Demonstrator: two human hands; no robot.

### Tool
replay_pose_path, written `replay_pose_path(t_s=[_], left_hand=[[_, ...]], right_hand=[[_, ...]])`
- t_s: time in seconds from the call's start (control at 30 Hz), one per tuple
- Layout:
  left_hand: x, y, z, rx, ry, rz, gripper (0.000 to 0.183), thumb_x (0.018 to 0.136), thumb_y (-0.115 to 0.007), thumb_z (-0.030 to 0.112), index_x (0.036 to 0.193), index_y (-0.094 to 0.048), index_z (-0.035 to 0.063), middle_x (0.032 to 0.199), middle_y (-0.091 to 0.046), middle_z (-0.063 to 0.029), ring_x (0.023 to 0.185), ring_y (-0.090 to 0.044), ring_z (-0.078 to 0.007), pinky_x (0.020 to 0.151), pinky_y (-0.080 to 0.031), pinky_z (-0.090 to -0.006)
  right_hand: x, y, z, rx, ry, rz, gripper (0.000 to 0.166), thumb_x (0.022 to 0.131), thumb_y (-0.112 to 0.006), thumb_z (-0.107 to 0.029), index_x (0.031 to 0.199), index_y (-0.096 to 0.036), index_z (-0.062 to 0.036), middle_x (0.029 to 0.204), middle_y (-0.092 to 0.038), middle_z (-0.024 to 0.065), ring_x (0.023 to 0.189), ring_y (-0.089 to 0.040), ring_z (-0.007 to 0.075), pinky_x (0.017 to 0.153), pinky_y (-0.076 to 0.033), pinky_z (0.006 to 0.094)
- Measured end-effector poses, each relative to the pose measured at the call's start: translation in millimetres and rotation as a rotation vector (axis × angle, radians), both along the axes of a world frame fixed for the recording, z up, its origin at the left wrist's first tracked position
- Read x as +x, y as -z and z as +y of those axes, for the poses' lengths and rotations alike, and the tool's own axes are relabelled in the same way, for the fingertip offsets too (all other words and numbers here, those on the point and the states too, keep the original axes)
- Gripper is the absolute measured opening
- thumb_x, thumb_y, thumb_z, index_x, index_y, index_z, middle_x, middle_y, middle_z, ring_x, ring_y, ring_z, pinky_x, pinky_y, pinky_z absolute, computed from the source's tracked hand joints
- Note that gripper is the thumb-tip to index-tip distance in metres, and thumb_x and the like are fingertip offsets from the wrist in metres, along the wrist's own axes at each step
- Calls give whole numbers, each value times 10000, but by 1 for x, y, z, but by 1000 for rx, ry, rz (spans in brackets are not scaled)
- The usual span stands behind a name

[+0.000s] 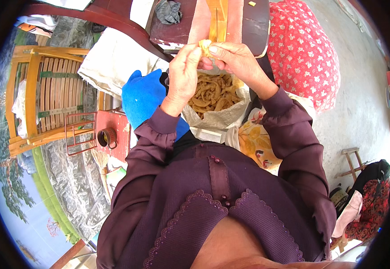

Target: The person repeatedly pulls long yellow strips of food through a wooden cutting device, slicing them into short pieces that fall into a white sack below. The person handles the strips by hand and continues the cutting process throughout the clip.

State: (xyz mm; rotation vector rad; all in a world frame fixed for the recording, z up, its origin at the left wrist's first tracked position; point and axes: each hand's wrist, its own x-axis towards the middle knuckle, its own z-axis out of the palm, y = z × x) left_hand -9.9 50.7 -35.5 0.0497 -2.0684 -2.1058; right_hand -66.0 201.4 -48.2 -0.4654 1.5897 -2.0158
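Observation:
Between the fingertips of both hands is a small, crumpled pale-yellow piece (205,47) of unclear material. My left hand (187,70) pinches it from the left, and my right hand (237,62) grips its right side. Beneath the hands stands a woven sack (215,118) with its mouth wide, holding many brownish-yellow curled strips (213,92). Just beyond the fingers, a yellow wooden board (219,20) with a dark lengthwise slot or blade lies on a pink cloth (198,22).
A dark red bench (255,23) bears a crumpled grey cloth (168,12). A red floral cloth bundle (302,53) bulges at the right. Leftward are a blue cloth (144,99), a white cloth (114,60), a brown mug (107,138) on a red stool (121,129), and a folded bamboo-slat chair (32,97).

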Motion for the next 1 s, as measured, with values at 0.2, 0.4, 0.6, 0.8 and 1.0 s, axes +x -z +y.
replay_pose_path(t_s=[0.2, 0.4, 0.6, 0.8, 1.0], left_hand=[[-8, 0, -1, -95, -10, 59, 129, 906, -550, 55, 992, -606, -24, 737, -619, -71, 672, -605, -135, 636, -506, -247], [-5, -23, -14, 29, -5, 133, 105, 898, -550, 38, 941, -625, -22, 706, -609, -64, 623, -571, -125, 615, -492, -249], [-1, -22, -32, -813, -217, 313, 324, 759, -704, 82, 1068, -618, 34, 1064, -591, -119, 956, -586, -226, 816, -475, -302], [4, -1, -13, -1053, 30, 264, 328, 787, -604, 20, 1108, -576, 78, 1016, -601, -113, 905, -588, -327, 751, -480, -386], [-13, 26, -38, -1236, 10, 407, 293, 774, -596, 33, 1058, -553, 93, 933, -568, -109, 839, -587, -308, 682, -478, -392]], right_hand=[[-10, -6, 1, -65, 180, -242, 338, 945, -478, -387, 938, -582, -64, 592, -398, -61, 490, -301, 26, 438, -244, 188], [-26, -10, 20, -289, 186, -277, 354, 949, -436, -424, 856, -523, -94, 556, -312, -86, 456, -230, 28, 421, -181, 194], [-13, -5, 8, -230, 96, -215, 122, 894, -591, -183, 803, -560, -109, 590, -446, -64, 481, -336, 13, 439, -236, 177], [2, 10, -7, -33, -64, -197, 153, 902, -586, -225, 841, -546, -91, 625, -486, -39, 499, -397, 34, 443, -301, 179], [5, 13, -13, 219, -51, 94, 278, 880, -586, -213, 695, -554, -7, 603, -480, -20, 537, -409, 77, 509, -360, 253]])
